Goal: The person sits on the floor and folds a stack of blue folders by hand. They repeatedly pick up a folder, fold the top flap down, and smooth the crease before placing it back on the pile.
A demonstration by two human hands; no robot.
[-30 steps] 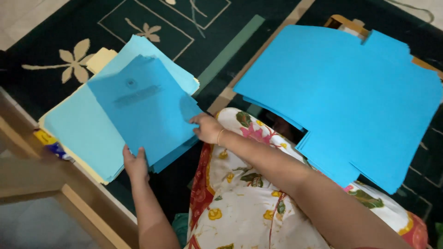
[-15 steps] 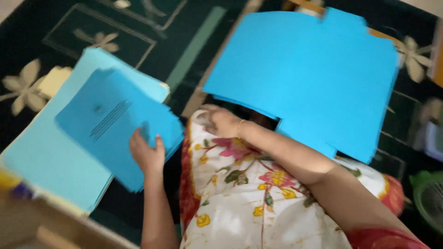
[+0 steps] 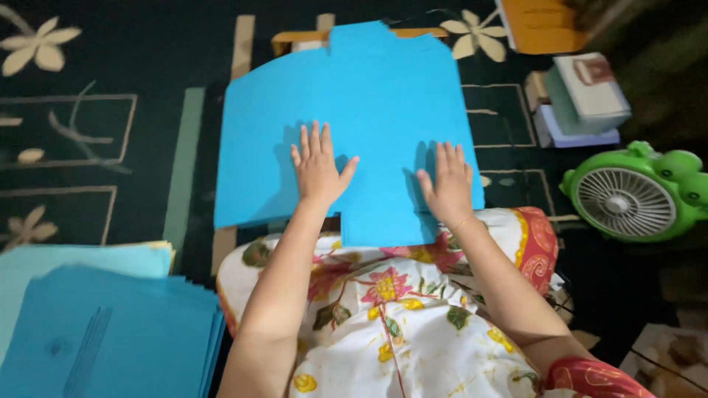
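Nearest, at the lower left, a stack of blue folders (image 3: 110, 339) lies on paler sheets, untouched now; half a second ago the left hand was on it. Beyond the flowered lap, the left hand (image 3: 318, 171) and the right hand (image 3: 446, 184) both rest flat and open, fingers spread, on the big blue cut sheet (image 3: 346, 110) lying across a low wooden stand on the dark carpet. To the right sits a green frog-shaped fan (image 3: 634, 193). Farther off stand what look like small white and lilac boxes (image 3: 586, 99), blurred, with an orange rectangular thing (image 3: 542, 26) behind.
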